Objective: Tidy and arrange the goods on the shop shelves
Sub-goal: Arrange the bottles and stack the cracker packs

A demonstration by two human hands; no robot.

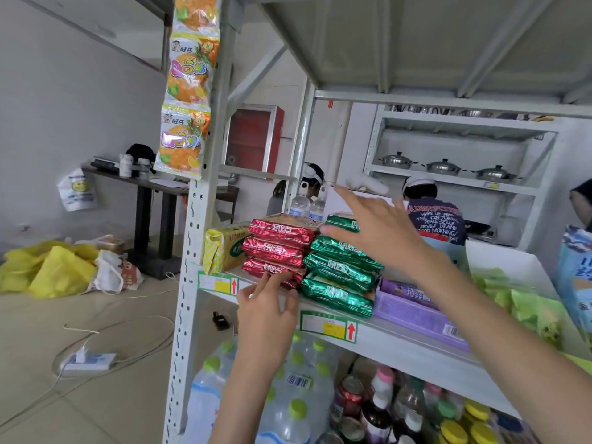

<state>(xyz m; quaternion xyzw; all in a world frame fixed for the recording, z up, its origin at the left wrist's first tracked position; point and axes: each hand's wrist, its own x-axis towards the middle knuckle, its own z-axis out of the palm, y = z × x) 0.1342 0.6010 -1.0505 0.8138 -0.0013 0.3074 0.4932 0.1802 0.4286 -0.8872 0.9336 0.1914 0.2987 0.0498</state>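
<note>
Touching shiny red packets [276,251]: left hand [266,312], grip wide | right hand [381,233] wide, over green packets [339,274]

White wall [80,91], tiled floor [64,411] w/ cables [141,318], dark desk [128,177] at L; red cabinet [253,139] behind.

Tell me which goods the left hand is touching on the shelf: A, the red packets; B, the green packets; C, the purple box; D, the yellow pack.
A: the left hand reaches up to the lowest of the stacked red packets and touches it, while the right hand is spread over the top of the green packets.
</note>
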